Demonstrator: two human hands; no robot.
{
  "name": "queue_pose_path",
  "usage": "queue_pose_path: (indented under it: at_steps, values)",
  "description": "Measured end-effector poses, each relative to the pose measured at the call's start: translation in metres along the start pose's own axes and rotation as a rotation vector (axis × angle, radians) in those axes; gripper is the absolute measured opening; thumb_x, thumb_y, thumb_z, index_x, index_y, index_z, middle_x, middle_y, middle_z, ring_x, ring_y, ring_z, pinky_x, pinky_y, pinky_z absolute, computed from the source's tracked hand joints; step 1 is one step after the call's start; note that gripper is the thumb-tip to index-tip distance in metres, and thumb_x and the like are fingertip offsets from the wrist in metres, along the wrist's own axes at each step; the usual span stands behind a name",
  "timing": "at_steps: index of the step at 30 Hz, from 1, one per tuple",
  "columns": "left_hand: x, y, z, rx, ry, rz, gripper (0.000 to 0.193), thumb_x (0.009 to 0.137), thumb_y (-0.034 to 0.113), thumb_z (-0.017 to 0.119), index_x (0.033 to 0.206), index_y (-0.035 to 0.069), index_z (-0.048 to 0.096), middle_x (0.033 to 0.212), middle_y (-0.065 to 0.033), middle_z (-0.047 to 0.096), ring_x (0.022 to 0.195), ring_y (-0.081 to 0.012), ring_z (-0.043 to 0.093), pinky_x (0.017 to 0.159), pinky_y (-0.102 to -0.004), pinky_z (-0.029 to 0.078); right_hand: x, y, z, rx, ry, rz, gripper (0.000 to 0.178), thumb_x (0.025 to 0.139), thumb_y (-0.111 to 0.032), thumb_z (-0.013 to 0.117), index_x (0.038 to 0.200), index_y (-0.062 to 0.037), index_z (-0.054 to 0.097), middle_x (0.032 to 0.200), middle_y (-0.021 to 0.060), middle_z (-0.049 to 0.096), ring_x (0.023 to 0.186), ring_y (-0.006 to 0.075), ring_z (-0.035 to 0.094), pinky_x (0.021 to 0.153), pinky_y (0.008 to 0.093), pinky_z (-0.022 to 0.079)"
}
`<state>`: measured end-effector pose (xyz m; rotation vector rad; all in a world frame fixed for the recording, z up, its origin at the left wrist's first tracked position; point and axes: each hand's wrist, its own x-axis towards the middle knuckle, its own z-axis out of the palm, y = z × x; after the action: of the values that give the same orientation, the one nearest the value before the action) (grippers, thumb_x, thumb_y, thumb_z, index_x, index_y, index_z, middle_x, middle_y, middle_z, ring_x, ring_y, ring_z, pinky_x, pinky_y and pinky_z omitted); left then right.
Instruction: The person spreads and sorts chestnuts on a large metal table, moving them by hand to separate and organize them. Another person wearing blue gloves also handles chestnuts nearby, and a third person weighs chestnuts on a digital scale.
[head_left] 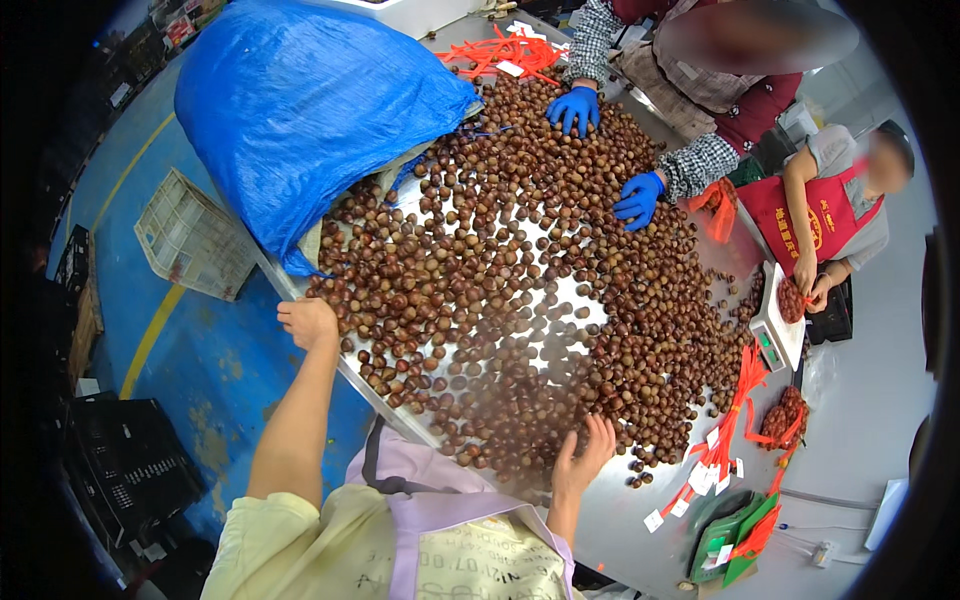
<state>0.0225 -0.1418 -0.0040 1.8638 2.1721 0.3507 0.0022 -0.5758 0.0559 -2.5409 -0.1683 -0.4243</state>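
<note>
A thick spread of round brown nuts that look like chestnuts (640, 330) covers the metal table (575, 300). My left hand (308, 322) is at the table's left rim, beside the nuts and below the blue tarpaulin (310, 110). Its fingers are curled, and what lies inside them, if anything, is hidden. Nearer to me, my right hand (586, 455) is against the near edge of the nuts. Its fingers are apart and it holds nothing. The nuts between my hands look hazy in the picture.
Across the table a co-worker's blue-gloved hands (638, 200) rest among the nuts. Another person in a red apron (820, 220) handles a red net bag (790, 300) on a scale (775, 330). Red net strips with tags (735, 410) lie at right. A crate (195, 238) stands left.
</note>
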Motion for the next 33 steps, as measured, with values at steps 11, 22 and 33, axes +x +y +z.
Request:
queue_pose_path:
  at_steps: [11, 22, 33]
  values:
    - [0.008, -0.012, 0.009, -0.137, -0.054, -0.022, 0.040, 0.095, 0.031, 0.044, 0.111, -0.004, 0.040, 0.115, -0.0234, 0.046, 0.107, -0.0401, 0.051, 0.084, -0.0496, 0.048, -0.129, 0.028, -0.010, 0.060, 0.153, 0.400, 0.035, 0.087, -0.002, 0.052, 0.122, -0.0030, 0.052, 0.119, 0.0111, 0.049, 0.106, 0.0245, 0.048, 0.088, 0.0339, 0.039]
    - [0.033, -0.040, 0.002, -0.653, -0.313, -0.049, 0.056, 0.087, 0.035, 0.060, 0.121, -0.006, 0.042, 0.123, -0.0229, 0.042, 0.114, -0.0387, 0.042, 0.097, -0.0451, 0.036, -0.131, 0.012, 0.013, 0.055, 0.409, 0.550, 0.026, 0.085, 0.002, 0.046, 0.109, 0.0011, 0.055, 0.108, 0.0129, 0.053, 0.099, 0.0251, 0.053, 0.084, 0.0352, 0.045]
    - [0.026, 0.010, -0.053, -0.385, -0.471, 1.598, 0.068, 0.071, 0.035, 0.074, 0.129, 0.010, 0.048, 0.135, -0.0173, 0.038, 0.128, -0.0388, 0.032, 0.107, -0.0509, 0.023, -0.159, 0.037, 0.024, -0.281, 0.655, 0.609, 0.023, 0.083, -0.002, 0.049, 0.103, 0.0022, 0.060, 0.102, 0.0152, 0.060, 0.094, 0.0291, 0.055, 0.086, 0.0386, 0.043]
